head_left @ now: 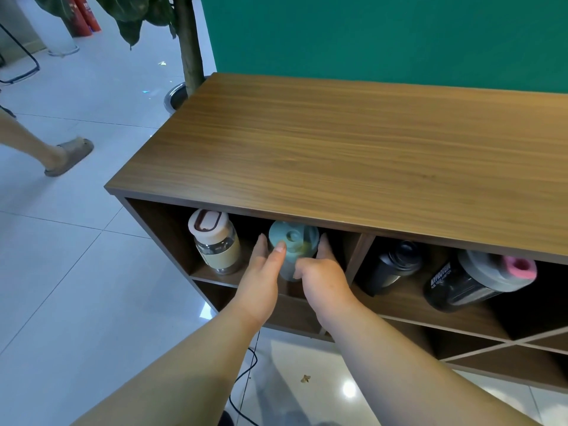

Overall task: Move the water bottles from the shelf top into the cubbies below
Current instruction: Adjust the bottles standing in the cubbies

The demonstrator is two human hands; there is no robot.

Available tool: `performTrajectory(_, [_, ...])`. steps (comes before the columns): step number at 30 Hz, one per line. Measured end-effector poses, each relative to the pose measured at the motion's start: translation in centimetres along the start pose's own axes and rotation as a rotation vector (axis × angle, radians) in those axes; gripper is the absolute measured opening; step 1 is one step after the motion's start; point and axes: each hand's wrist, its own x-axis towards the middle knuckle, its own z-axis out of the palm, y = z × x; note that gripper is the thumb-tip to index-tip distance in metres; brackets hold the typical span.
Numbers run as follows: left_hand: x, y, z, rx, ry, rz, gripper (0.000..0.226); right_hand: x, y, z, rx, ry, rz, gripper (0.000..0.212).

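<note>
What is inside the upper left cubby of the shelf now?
Two bottles: a glass bottle with cream lid and a teal bottle, held between the left hand and right hand. The cubby's back is dark and cannot be seen.

Bright, even indoor light fills the view, with a white glare spot on the glossy pale tiled floor (349, 389). The brown wooden shelf's cubbies (522, 309) sink into deep shadow, and wide-angle distortion bends the edges; focus is slightly soft.

Matt brown wood-grain shelf top (353, 155). Glossy pale floor tiles (61, 272) reflect light. A clear glassy bottle (215, 241) wears a cream sleeve; a teal bottle (292, 250) looks matt plastic; 2 black bottles (393, 265) (467, 284) look smooth plastic.
</note>
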Motion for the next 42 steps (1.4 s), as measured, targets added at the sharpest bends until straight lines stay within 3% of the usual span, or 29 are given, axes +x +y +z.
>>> performTrajectory(4, [0.2,-0.2,0.3,-0.047,-0.002,0.024,0.081,-0.6,0.3,-0.1,0.003,-0.024,-0.060,0.086])
performTrajectory(9, [0.2,0.0,0.1,-0.050,-0.021,0.009,0.108,-0.6,0.2,0.0,-0.003,-0.021,-0.053,0.089])
performTrajectory(22, [0.0,0.2,0.1,-0.066,0.000,0.001,0.098,-0.8,0.2,0.0,-0.043,-0.030,-0.035,0.092])
performTrajectory(28, [-0.9,0.1,-1.3,0.053,0.047,-0.016,0.086,-2.2,0.9,0.4,-0.128,0.004,0.121,0.093])
performTrajectory(32, [-3.1,0.1,-4.1,0.098,0.031,-0.059,0.093,-4.2,1.0,1.4,-0.179,-0.126,0.268,0.073])
performTrajectory(39, [-4.8,0.8,-9.6,0.144,0.114,-0.148,0.044,-5.6,-0.1,4.4,-0.271,-0.210,0.091,0.074])
performTrajectory(42, [-3.7,0.7,-11.6,0.049,0.229,-0.167,0.073,-5.1,-1.1,6.4,-0.274,-0.197,0.058,0.079])
